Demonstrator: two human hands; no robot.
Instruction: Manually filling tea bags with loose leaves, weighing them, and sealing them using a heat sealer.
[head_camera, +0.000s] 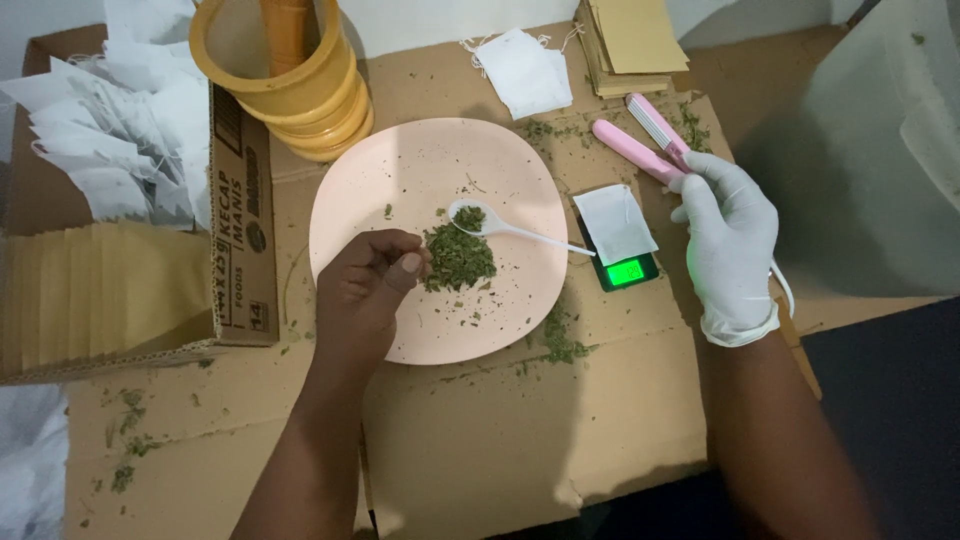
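We are at the filling step. Our bare left hand (365, 290) rests on the pink plate (350, 200), fingers curled in and thumb pressed to fingertips at the edge of the herb pile (458, 258) — whether a pinch of leaf sits between them we cannot tell. A white spoon (500, 226) lies across the plate, its bowl heaped with herbs, its handle pointing toward the scale (620, 255). On the scale sits a white sachet (612, 222), flat, with the green display lit beside it.

Our gloved right hand (730, 245) is closed around the handle of the pink sealer (645, 140), whose two arms stand apart, lying just beyond the scale.

We judge the next move calls for a small, careful transfer of herbs from the pile to the sachet, keeping the scale steady — and the sealer's arms must close squarely across the sachet's open edge.
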